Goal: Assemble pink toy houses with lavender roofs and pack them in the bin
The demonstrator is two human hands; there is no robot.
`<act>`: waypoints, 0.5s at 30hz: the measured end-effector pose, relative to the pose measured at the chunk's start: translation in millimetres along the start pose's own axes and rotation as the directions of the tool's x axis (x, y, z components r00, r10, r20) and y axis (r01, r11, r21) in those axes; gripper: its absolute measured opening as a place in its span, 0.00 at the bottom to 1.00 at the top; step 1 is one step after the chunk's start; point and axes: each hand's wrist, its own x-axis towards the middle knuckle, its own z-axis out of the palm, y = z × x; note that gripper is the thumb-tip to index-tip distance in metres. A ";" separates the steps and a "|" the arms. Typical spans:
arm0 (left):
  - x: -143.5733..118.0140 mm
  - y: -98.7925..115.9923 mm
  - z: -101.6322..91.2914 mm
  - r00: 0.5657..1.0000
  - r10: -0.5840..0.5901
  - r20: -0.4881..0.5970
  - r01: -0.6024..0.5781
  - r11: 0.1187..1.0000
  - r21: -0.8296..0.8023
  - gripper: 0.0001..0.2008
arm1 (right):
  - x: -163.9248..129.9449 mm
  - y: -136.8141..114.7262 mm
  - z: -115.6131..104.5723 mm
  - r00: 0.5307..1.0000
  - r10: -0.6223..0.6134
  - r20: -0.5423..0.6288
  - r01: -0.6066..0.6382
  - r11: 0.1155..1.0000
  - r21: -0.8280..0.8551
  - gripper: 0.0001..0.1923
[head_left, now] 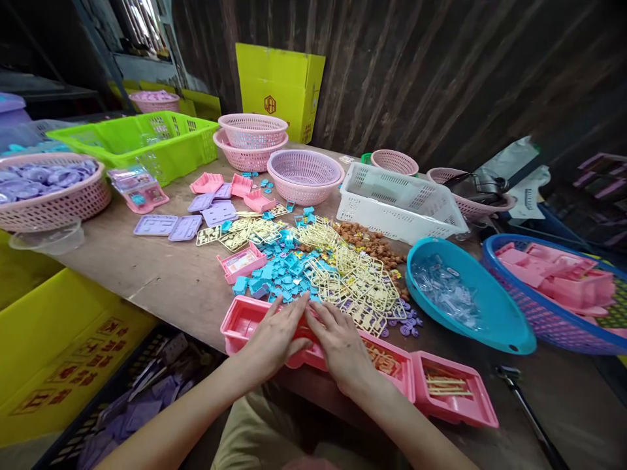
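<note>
My left hand [278, 334] and my right hand [339, 344] meet at the fingertips above a row of pink trays [238, 320] at the table's near edge. Both hands have their fingers stretched out, and I see nothing held in them, though the space under the palms is hidden. Small orange pieces [379, 358] lie in the tray right of my right hand; the pink tray at the right end [482, 405] holds thin tan sticks [448, 385]. Just beyond my fingers spread turquoise plastic parts [287, 271] and cream-coloured plastic frames [372, 284].
Brown pieces [365, 240] and purple parts [409, 323] border the pile. To the right are a turquoise basin [494, 326], a blue-rimmed basket [548, 326] and a black-handled tool [531, 414]. Behind stand a white basket [382, 215], a lilac basket [306, 189] and a green crate [166, 156].
</note>
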 end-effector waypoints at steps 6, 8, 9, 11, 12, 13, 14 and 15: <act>-1.4 -1.6 -5.5 1.000 -0.006 -0.021 0.005 1.000 -0.026 0.35 | -1.9 11.6 -0.4 0.986 0.114 -0.125 -0.126 0.988 -0.093 0.17; -1.7 -0.8 -7.2 1.000 0.005 -0.029 -0.006 1.000 -0.031 0.23 | -2.6 13.2 -5.2 0.982 0.138 -0.129 -0.144 0.989 -0.043 0.14; -1.5 -0.1 -7.7 0.999 0.008 -0.037 -0.009 1.000 -0.030 0.18 | -3.3 13.3 -6.8 0.983 0.136 -0.126 -0.136 0.991 0.010 0.14; -0.5 1.1 -7.7 0.999 0.002 -0.053 -0.003 1.000 -0.026 0.13 | -4.8 12.3 -8.1 0.983 0.129 -0.133 -0.113 0.986 0.121 0.15; 0.1 1.5 -7.2 0.998 -0.004 -0.061 0.002 1.000 -0.020 0.12 | -5.5 11.5 -8.3 0.982 0.129 -0.138 -0.107 0.982 0.156 0.16; 0.8 1.7 -6.6 0.998 -0.008 -0.069 0.007 1.000 -0.013 0.11 | -6.1 10.6 -8.4 0.982 0.129 -0.141 -0.105 0.980 0.169 0.15; 1.5 1.8 -5.8 0.997 -0.008 -0.079 0.008 1.000 -0.003 0.10 | -6.6 9.8 -8.5 0.982 0.122 -0.141 -0.100 0.982 0.159 0.15; 2.1 1.7 -5.1 0.995 -0.006 -0.095 0.007 1.000 0.007 0.10 | -7.0 9.2 -8.8 0.984 0.110 -0.143 -0.090 0.986 0.138 0.14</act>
